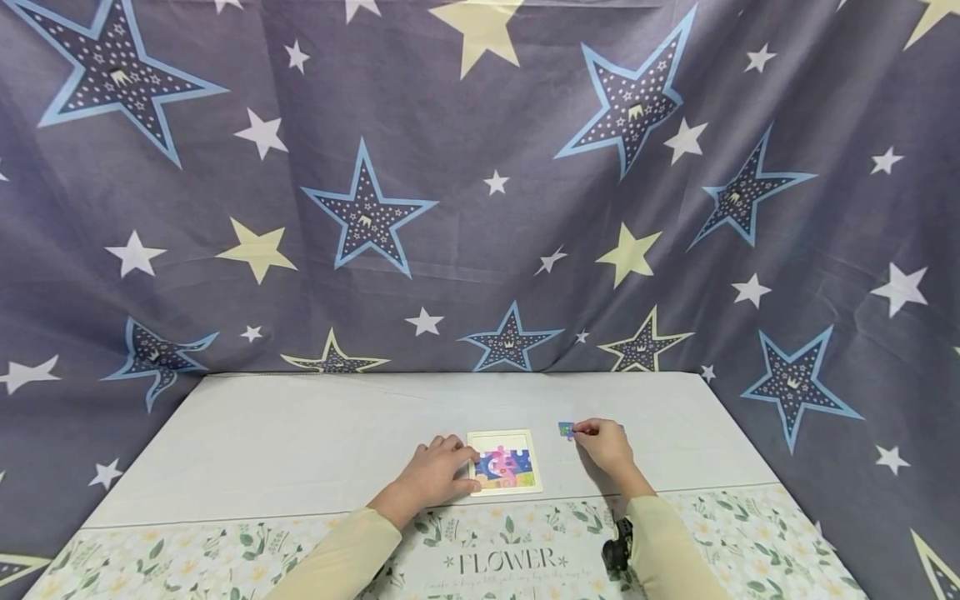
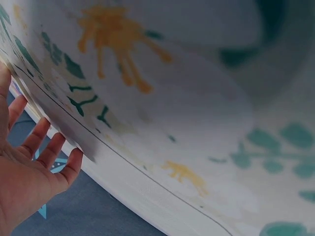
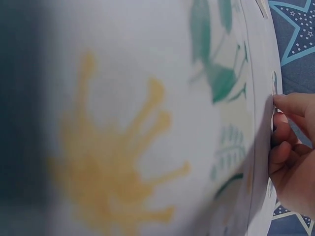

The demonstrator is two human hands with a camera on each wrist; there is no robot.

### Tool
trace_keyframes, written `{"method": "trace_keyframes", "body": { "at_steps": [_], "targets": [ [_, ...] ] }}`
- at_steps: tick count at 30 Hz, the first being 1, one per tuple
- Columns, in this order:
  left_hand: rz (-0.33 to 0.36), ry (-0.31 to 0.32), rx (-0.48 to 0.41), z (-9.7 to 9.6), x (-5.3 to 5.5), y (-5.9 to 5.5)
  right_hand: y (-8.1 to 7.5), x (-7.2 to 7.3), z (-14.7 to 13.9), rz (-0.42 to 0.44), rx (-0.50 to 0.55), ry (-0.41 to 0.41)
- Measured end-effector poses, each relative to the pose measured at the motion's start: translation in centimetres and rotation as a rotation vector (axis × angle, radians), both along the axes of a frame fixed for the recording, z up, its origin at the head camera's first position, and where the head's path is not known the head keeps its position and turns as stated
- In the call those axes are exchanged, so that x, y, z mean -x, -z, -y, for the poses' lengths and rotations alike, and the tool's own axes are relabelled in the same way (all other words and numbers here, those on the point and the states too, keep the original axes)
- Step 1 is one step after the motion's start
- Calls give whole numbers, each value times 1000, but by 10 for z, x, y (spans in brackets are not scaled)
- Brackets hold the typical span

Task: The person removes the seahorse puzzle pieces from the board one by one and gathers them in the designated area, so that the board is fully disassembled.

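Head view: the left forearm is extended inward from the lower left, and the left hand [image 1: 435, 472] is placed at the left edge of a pale puzzle tray [image 1: 501, 442]. The tray's edge is touched by the index finger and thumb, which are held apart; in the left wrist view the other fingers are seen spread and gently bent, with nothing gripped. The tray is laid flat on the white table [image 1: 315, 442]. Its lower part is filled by joined pieces [image 1: 501, 467] showing a pink figure on blue; its upper strip is bare.

The right forearm is angled inward from the lower right, the right hand [image 1: 606, 446] being held to the right of the tray, well apart from it. A small blue-and-green puzzle piece [image 1: 566, 429] is pinched between thumb and forefinger, the remaining fingers being curled under. Whether the piece is touching the table cannot be told.
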State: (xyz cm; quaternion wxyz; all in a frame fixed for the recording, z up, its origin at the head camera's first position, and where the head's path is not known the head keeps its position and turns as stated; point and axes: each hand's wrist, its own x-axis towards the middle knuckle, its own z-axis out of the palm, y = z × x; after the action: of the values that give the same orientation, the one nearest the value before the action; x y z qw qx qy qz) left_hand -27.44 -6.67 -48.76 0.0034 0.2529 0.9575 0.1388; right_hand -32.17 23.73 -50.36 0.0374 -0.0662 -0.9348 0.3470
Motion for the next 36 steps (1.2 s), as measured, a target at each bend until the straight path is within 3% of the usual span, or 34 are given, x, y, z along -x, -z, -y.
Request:
{"method": "trace_keyframes", "body": {
  "at_steps": [21, 36],
  "targets": [
    [17, -12, 16, -1, 0, -1, -4, -2, 0, -3, 2, -28],
    [34, -17, 8, -1, 0, -1, -5, -3, 0, -34, 113, -48]
  ]
}}
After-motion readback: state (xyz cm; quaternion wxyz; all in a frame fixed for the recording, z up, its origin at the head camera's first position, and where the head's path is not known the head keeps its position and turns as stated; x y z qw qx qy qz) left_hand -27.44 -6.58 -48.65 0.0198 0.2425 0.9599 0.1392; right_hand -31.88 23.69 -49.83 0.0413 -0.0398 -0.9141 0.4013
